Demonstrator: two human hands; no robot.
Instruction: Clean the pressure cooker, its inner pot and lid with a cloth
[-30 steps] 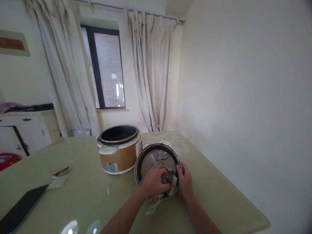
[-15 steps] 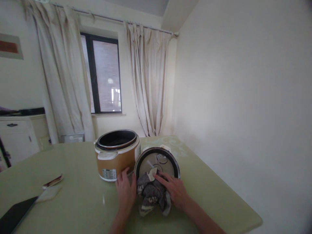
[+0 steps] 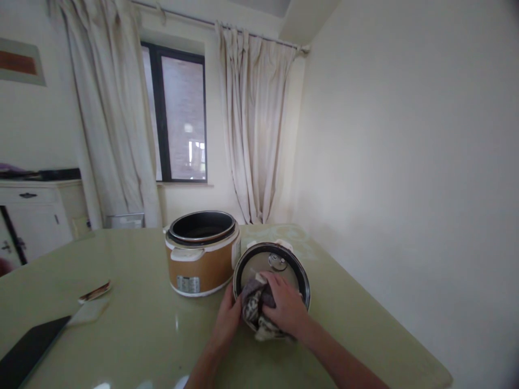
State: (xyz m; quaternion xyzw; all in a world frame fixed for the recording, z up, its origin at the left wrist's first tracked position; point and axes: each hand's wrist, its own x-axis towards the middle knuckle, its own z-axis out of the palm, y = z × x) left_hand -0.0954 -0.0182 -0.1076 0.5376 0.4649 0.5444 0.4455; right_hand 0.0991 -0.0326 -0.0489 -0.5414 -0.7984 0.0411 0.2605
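A round pressure cooker lid point(image 3: 259, 259) is tilted up on the table, its metal inner side and dark rim facing me. My left hand point(image 3: 228, 316) grips the lid's left edge, the fingers partly hidden behind it. My right hand point(image 3: 287, 305) is closed on a crumpled grey patterned cloth point(image 3: 253, 310), pressed against the lower part of the lid's inner face. Just left of the lid stands the brown and white cooker body point(image 3: 206, 270), lidless, with a dark inner pot point(image 3: 201, 226) in it.
The pale green table point(image 3: 133, 324) has a rounded right corner near the wall point(image 3: 397, 162). On its left lie a dark flat object point(image 3: 34, 346) and a small reddish-brown and white item point(image 3: 95, 292). A white cabinet point(image 3: 36, 210), curtains and a window are behind.
My left hand has moved from beside the cooker body onto the lid's edge. My right hand has closed more fully around the cloth, now bunched against the lid. The view has shifted slightly.
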